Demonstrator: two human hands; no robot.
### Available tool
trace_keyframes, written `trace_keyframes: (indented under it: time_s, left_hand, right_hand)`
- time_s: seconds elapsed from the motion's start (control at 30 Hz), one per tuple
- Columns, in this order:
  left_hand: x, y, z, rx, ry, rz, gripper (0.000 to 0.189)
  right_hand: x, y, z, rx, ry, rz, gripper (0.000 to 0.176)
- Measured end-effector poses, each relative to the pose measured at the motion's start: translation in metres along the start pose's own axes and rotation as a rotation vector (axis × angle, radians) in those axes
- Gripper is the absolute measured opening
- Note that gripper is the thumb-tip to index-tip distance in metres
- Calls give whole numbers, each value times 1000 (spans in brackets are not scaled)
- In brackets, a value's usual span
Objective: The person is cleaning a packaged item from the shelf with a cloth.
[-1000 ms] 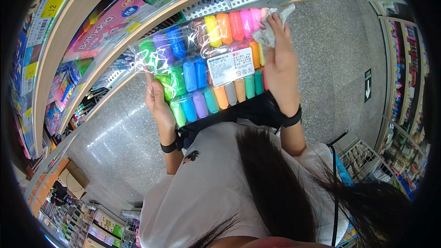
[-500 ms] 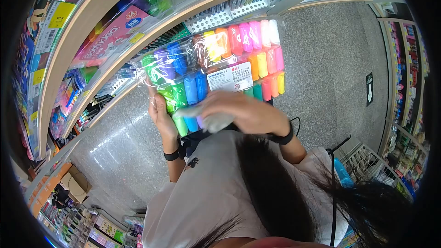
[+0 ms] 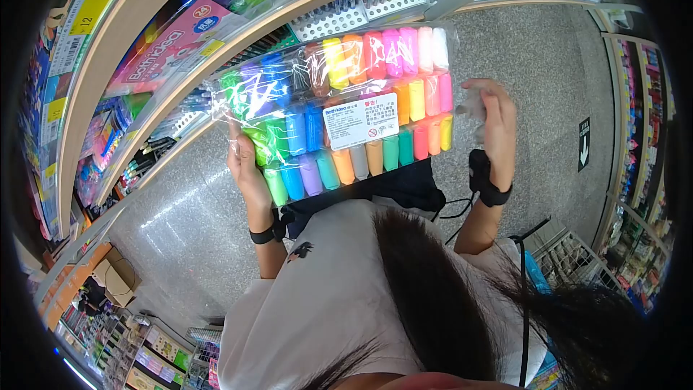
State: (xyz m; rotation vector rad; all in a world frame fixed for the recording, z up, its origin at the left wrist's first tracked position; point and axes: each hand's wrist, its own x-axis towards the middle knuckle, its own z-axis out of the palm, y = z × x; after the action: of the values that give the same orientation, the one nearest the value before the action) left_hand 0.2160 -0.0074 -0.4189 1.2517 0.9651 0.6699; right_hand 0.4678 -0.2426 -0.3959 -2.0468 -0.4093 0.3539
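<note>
A clear plastic pack of colourful clay sticks (image 3: 359, 161) is held up in front of my body, its white label (image 3: 360, 121) facing me. My left hand (image 3: 245, 166) grips the pack's left end, its thumb on the front and its other fingers partly hidden behind. Off the pack's right end, my right hand (image 3: 497, 119) is raised and apart from it. Its fingers are bent and spread, and a greyish covering shows at some fingertips. Black bands circle both wrists.
Shelves with price tags (image 3: 88, 16) and a pink boxed set (image 3: 170, 47) stand at the left. Pen trays (image 3: 332, 23) lie behind the pack. A wire basket (image 3: 577, 256) is at the lower right, a cardboard box (image 3: 115, 278) at the lower left.
My right hand has moved from across the lower middle of the pack to beyond its right end, uncovering the bottom row of sticks. My left hand still holds the left end.
</note>
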Motion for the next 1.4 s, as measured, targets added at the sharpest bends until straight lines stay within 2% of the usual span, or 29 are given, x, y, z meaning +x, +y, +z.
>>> trace_keyframes:
  time_s: [0.07,0.1,0.17,0.2,0.33,0.53,0.87,0.97,1.03,1.1,1.17,1.2,1.23,1.3,1.33,1.37,1.4]
  left_hand:
    - [1,3,5,-81,31,-11,56]
    - [1,-2,0,-81,33,-8,56]
    - [4,-9,-10,-37,30,13,53]
    - [3,-7,-9,-35,31,15,53]
    - [0,1,-1,-18,7,19,55]
    - [2,-12,-18,21,85,-32,53]
    - [1,-1,-3,4,66,15,55]
    - [5,-6,-13,13,11,-24,56]
    - [6,0,-6,33,16,53,57]
    - [2,9,6,34,63,131,59]
    - [-5,33,16,87,-47,66,65]
    - [-4,43,21,83,-50,84,72]
    - [-1,43,27,179,-6,262,75]
    - [-2,45,28,291,22,359,73]
    - [-6,48,40,445,69,546,66]
    - [-8,55,52,366,34,631,55]
    - [-12,67,61,413,-143,699,53]
  right_hand:
    - [-3,-1,18,79,-118,152,25]
    - [-2,1,26,80,-119,149,25]
    - [3,9,41,16,-248,46,35]
    - [5,12,41,181,-296,100,37]
    - [18,31,37,332,-429,123,39]
    - [18,39,44,556,-440,145,44]
    - [11,41,45,585,-379,163,43]
    - [7,61,46,552,-352,211,50]
    - [-8,68,45,513,-132,304,59]
    - [-19,59,30,651,-106,328,61]
    - [-30,40,9,695,48,287,59]
    - [-52,91,-21,792,105,318,61]
    - [-47,143,-43,893,141,338,64]
    - [-74,127,-75,832,379,284,64]
    - [-78,120,-87,795,459,235,64]
    - [-86,111,-96,745,548,192,64]
    - [-94,102,-102,679,638,142,65]
